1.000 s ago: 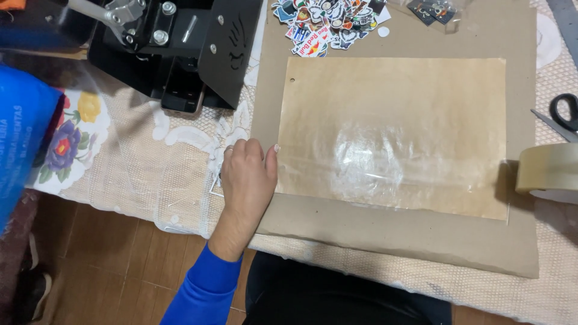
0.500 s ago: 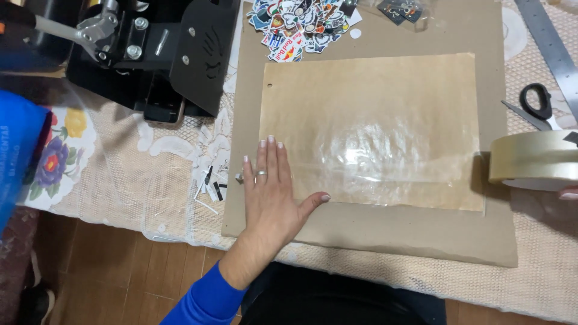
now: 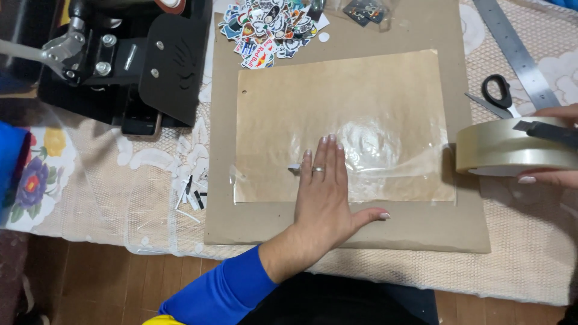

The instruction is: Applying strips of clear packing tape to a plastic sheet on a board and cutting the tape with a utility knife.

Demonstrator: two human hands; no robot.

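My left hand lies flat, fingers together and thumb out, on the lower middle of a tan paper sheet covered with shiny clear film. The sheet rests on a larger brown cardboard board. My right hand at the right edge grips a wide roll of clear tape just off the sheet's right side, together with a dark flat tool lying across the roll's top.
A black press machine stands at the back left. A pile of colourful stickers lies at the board's top. Scissors and a metal ruler lie at the right. Small scraps sit left of the board, on a lace tablecloth.
My left hand slid rightward from the board's left edge onto the sheet and flattened. The tape roll in my right hand came further into view toward the sheet.
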